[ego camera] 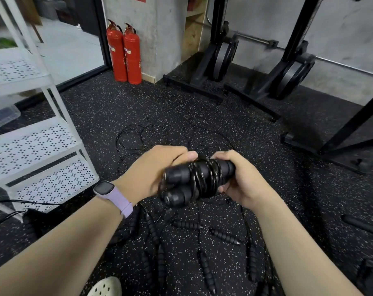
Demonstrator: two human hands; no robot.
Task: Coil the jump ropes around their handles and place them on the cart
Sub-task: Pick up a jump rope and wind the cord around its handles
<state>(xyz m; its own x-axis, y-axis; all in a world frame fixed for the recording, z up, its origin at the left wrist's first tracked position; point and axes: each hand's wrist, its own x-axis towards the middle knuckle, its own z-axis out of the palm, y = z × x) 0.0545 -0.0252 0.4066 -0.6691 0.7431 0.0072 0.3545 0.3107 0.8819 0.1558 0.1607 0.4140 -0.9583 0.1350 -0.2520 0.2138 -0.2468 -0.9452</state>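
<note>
Two black jump rope handles (182, 184) lie side by side in front of me, with black rope coiled several times around their middle. My right hand (241, 180) grips the right end of the pair. My left hand (153, 169) holds the bundle from the left, its thumb pressed near the coils; the fingers behind are hidden. Several more black ribbed handles (186, 224) and loose ropes (136, 135) lie on the speckled floor below and beyond my hands. The white perforated cart (31, 142) stands at the left.
Two red fire extinguishers (124, 54) stand against the concrete wall. Black rack frames with weight plates (226, 54) fill the back right. A clear plastic bin (2, 116) sits behind the cart. A white shoe (106, 287) shows at the bottom edge.
</note>
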